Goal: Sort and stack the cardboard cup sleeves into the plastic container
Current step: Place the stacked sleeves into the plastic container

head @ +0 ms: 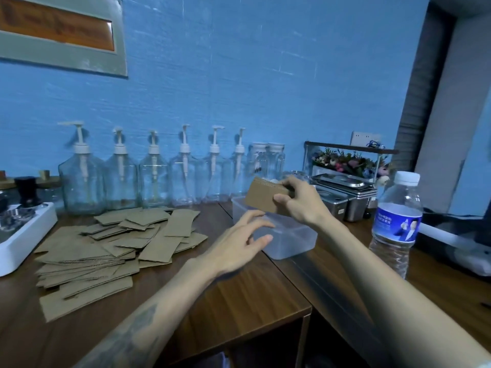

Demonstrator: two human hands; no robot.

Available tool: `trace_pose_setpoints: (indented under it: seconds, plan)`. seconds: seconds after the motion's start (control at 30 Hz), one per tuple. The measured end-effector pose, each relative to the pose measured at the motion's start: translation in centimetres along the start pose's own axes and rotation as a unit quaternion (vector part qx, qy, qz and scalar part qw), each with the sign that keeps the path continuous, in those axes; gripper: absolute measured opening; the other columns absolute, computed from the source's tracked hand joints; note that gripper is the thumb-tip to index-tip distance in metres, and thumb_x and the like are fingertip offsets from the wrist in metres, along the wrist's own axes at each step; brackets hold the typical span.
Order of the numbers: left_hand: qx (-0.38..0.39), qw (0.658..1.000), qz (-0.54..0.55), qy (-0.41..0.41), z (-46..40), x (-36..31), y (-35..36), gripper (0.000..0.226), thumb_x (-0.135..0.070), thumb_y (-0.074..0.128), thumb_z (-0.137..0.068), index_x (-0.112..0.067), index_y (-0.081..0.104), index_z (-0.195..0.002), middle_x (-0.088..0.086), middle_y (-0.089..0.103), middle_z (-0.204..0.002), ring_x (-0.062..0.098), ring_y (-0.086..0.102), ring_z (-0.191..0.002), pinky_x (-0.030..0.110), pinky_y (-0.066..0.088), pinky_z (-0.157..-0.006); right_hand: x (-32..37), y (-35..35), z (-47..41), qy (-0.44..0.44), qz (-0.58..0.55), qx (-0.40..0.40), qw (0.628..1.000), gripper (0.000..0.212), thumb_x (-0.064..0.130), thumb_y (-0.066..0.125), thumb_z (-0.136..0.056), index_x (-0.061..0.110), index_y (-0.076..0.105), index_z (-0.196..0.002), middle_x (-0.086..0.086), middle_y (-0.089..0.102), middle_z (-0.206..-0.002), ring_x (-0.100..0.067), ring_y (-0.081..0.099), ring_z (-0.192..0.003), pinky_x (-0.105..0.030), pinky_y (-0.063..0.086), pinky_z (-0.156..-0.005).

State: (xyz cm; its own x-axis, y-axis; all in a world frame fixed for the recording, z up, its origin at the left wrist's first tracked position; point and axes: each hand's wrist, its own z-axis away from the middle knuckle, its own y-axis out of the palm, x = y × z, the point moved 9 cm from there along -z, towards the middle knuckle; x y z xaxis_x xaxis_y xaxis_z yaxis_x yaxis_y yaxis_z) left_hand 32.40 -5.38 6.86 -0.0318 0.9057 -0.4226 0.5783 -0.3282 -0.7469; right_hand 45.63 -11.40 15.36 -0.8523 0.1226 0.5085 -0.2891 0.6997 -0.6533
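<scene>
A loose pile of flat brown cardboard cup sleeves [111, 245] is spread over the wooden table at the left. The clear plastic container [289, 239] stands to its right near the table's edge. My right hand [300, 200] pinches a small stack of sleeves [263, 197] on edge, above the container's far end. My left hand [239, 245] hovers with relaxed, spread fingers just in front of the container's near left side and holds nothing.
A row of clear pump bottles [154, 176] lines the blue wall. At the far left sits a white tray [24, 235] with metal tools. Steel tins [345, 197] and a flower box stand behind the container. A water bottle [396, 224] stands at the right.
</scene>
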Motion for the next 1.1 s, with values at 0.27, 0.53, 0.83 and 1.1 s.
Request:
trace_pose_setpoints:
  seconds: [0.27,0.53,0.83,1.1]
  plan:
    - [-0.006,1.000,0.029,0.006,-0.4,-1.0,-0.1,0.017,-0.050,0.051,-0.096,-0.036,0.054,-0.104,-0.016,0.051,-0.097,0.001,0.053,-0.078,0.016,0.036,-0.066,-1.8,0.4,-0.7,0.037,-0.010,0.011,0.999,0.023,0.026,0.068,-0.088,0.021,0.061,-0.110,0.000,0.068,-0.104,-0.022,0.062,-0.099,-0.043,0.051,-0.089]
    - [-0.080,0.996,0.030,0.004,3.4,0.2,-4.7,0.031,-0.034,0.057,-0.097,-0.016,0.067,-0.074,-0.004,0.057,-0.084,0.016,0.056,-0.079,0.031,0.042,-0.071,-0.7,3.8,-1.8,0.037,0.001,0.082,0.996,0.016,0.026,0.072,-0.084,0.026,0.059,-0.095,0.002,0.065,-0.097,-0.020,0.060,-0.095,-0.033,0.046,-0.085]
    - [-0.205,0.971,0.123,-0.014,5.7,1.8,-8.4,0.027,-0.021,0.062,-0.094,-0.024,0.074,-0.070,-0.005,0.065,-0.085,0.016,0.062,-0.083,0.030,0.046,-0.074,-0.2,9.1,-2.4,0.023,0.089,0.202,0.975,0.014,0.022,0.073,-0.080,0.023,0.061,-0.085,0.005,0.063,-0.088,-0.019,0.058,-0.095,-0.034,0.041,-0.090]
    - [-0.122,0.943,0.221,-0.215,4.8,7.4,-4.4,0.045,-0.040,0.058,-0.096,-0.030,0.049,-0.139,-0.016,0.054,-0.131,-0.017,0.052,-0.105,0.012,0.041,-0.087,-1.7,11.5,-3.8,0.027,0.160,0.230,0.960,0.022,0.031,0.070,-0.081,0.025,0.065,-0.101,0.005,0.067,-0.109,-0.018,0.054,-0.110,-0.041,0.024,-0.097]
